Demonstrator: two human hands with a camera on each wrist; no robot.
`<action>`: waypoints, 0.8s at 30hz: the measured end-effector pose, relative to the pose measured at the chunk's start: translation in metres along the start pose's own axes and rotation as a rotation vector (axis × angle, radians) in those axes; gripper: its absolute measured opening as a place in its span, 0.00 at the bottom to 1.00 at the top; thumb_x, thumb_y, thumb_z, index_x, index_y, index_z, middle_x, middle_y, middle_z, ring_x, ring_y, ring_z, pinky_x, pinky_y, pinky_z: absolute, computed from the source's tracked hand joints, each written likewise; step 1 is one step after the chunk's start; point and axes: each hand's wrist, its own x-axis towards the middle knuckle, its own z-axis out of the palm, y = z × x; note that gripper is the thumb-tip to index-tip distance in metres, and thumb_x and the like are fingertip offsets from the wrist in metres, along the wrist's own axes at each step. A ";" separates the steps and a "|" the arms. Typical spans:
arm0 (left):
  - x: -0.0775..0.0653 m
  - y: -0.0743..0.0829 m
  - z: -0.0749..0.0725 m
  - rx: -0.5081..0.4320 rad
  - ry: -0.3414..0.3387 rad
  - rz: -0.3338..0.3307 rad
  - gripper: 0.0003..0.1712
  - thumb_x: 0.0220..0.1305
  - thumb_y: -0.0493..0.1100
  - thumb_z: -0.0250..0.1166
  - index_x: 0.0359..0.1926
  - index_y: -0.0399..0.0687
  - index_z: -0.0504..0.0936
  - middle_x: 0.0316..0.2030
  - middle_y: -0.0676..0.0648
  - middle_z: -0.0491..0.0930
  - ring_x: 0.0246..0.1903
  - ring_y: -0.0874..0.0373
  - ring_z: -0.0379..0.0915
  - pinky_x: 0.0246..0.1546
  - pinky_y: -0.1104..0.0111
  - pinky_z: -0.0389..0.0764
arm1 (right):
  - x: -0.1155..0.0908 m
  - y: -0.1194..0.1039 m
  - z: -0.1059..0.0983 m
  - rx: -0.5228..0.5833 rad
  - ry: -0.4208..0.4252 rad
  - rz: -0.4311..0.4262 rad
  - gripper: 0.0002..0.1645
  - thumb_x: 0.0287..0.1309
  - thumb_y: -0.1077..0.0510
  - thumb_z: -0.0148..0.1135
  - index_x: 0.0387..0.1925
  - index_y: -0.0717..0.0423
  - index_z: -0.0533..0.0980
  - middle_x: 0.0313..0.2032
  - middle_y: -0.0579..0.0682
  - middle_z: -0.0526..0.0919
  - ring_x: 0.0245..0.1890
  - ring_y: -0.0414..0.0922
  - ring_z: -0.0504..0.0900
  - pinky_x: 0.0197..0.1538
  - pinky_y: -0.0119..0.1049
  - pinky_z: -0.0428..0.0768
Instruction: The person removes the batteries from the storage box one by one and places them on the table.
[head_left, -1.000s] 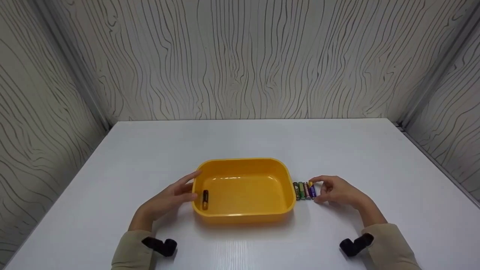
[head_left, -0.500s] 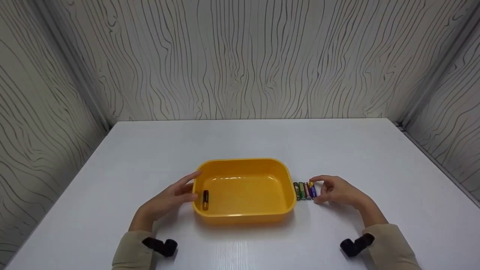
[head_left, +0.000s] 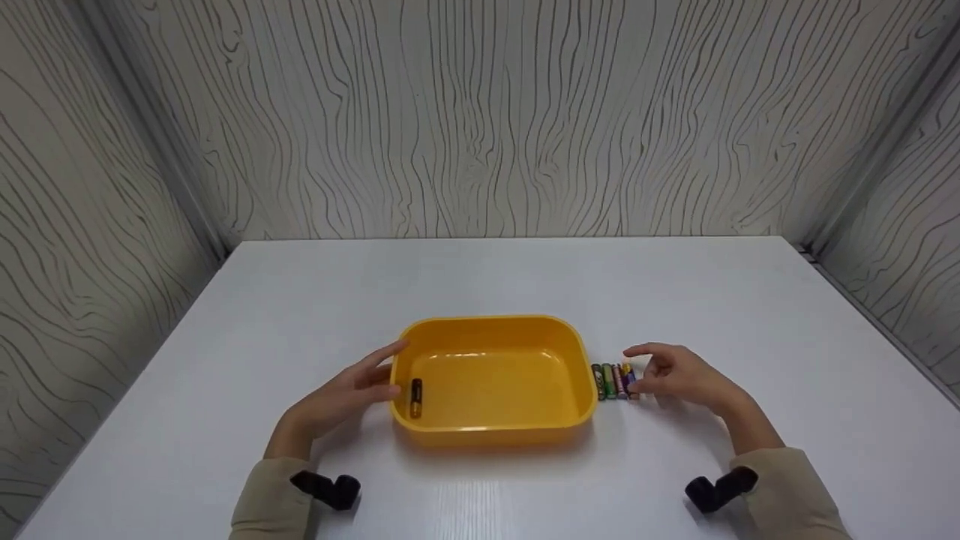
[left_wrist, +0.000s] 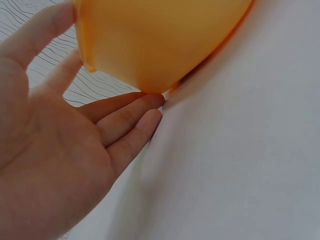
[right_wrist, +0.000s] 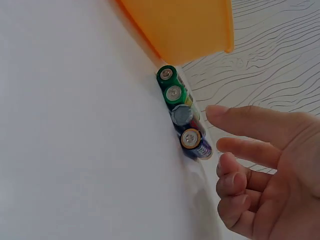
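A yellow plastic basin [head_left: 487,429] stands on the white table, with one black-and-gold battery [head_left: 416,398] lying inside near its left wall. My left hand [head_left: 341,397] touches the basin's left side, fingers and thumb spread at the rim; the left wrist view shows its lower fingers reaching the basin's base. Just outside the right wall, several batteries [right_wrist: 173,93] lie side by side in a row. The outermost, purple and yellow [right_wrist: 202,149], is closest to my right hand [head_left: 686,379]. That hand hovers beside the row, thumb and index finger apart, other fingers curled, holding nothing.
The white table [head_left: 480,277] extends around the basin on all sides. Behind it rises a wood-grain patterned wall [head_left: 480,120], with side panels to left and right. Black wrist mounts [head_left: 327,489] stick out from both sleeves.
My right hand's thumb and index finger have come off the outermost battery, lifting and spreading slightly. The whole head view has shifted a little; the left hand stays on the basin.
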 end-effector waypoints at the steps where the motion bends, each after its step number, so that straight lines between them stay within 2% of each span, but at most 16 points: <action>1: 0.000 0.000 0.000 0.000 0.004 -0.004 0.38 0.65 0.52 0.61 0.73 0.73 0.55 0.75 0.45 0.56 0.76 0.42 0.47 0.71 0.34 0.39 | 0.000 -0.002 0.000 0.007 0.012 0.000 0.36 0.55 0.48 0.68 0.63 0.58 0.70 0.28 0.47 0.75 0.25 0.40 0.71 0.27 0.27 0.73; 7: 0.000 0.001 0.001 -0.001 0.011 -0.012 0.38 0.65 0.52 0.62 0.72 0.73 0.55 0.75 0.45 0.55 0.76 0.42 0.46 0.71 0.34 0.40 | 0.001 -0.019 0.003 0.046 0.070 -0.045 0.31 0.61 0.47 0.62 0.61 0.59 0.71 0.30 0.50 0.77 0.24 0.38 0.70 0.28 0.26 0.74; 13: 0.000 0.001 0.000 0.003 0.012 -0.001 0.39 0.66 0.52 0.62 0.73 0.72 0.55 0.75 0.44 0.55 0.76 0.42 0.46 0.71 0.34 0.39 | -0.003 -0.043 0.005 0.086 0.095 -0.124 0.27 0.63 0.50 0.61 0.58 0.60 0.72 0.30 0.52 0.77 0.24 0.36 0.70 0.29 0.25 0.76; 19: -0.001 0.000 0.000 -0.019 -0.016 0.028 0.39 0.67 0.49 0.60 0.74 0.69 0.53 0.75 0.43 0.54 0.76 0.42 0.47 0.72 0.35 0.40 | -0.004 -0.064 0.008 0.087 0.080 -0.187 0.25 0.63 0.50 0.61 0.56 0.59 0.74 0.31 0.53 0.77 0.25 0.36 0.71 0.31 0.26 0.79; 24: 0.001 -0.002 -0.001 -0.032 -0.037 0.054 0.38 0.68 0.47 0.59 0.74 0.66 0.52 0.75 0.41 0.55 0.75 0.41 0.48 0.72 0.35 0.40 | 0.000 -0.076 0.015 0.067 0.059 -0.227 0.24 0.63 0.50 0.61 0.55 0.60 0.75 0.32 0.55 0.78 0.27 0.36 0.72 0.31 0.24 0.77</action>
